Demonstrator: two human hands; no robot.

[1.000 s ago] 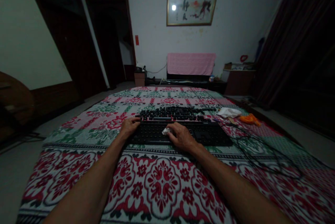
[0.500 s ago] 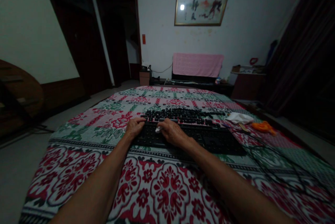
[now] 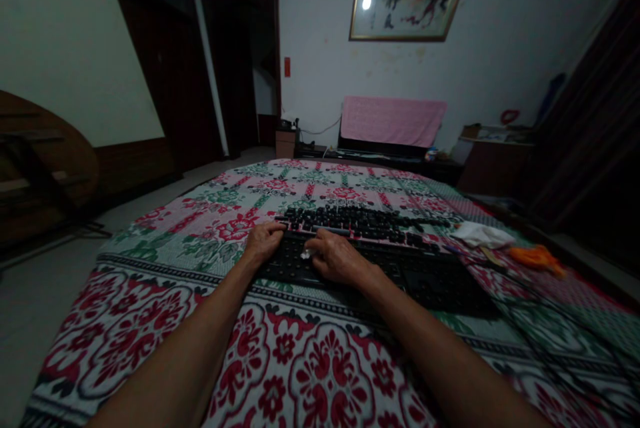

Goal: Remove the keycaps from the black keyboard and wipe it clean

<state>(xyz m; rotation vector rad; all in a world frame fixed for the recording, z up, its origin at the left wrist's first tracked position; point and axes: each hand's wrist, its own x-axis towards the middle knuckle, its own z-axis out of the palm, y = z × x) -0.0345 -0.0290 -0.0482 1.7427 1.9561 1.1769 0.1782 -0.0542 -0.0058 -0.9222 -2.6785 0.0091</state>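
A black keyboard base [image 3: 425, 278] lies on a bed with a red and green floral cover [image 3: 310, 361]. Behind it sits a row of loose black keycaps [image 3: 365, 220]. My left hand [image 3: 263, 243] grips the keyboard's left end, fingers curled over its edge. My right hand [image 3: 336, 259] rests on the keyboard's left half, closed on a small white wad of tissue [image 3: 305, 254] pressed against the keys.
A white cloth [image 3: 483, 235] and an orange item [image 3: 537, 257] lie at the right of the bed, with a dark cable [image 3: 545, 321] nearby. A pink-covered screen [image 3: 393, 121] stands against the far wall under a framed picture [image 3: 407, 4].
My right hand with the white wad has slid leftwards along the keyboard, closer to my left hand. The camera has turned a little to the left.
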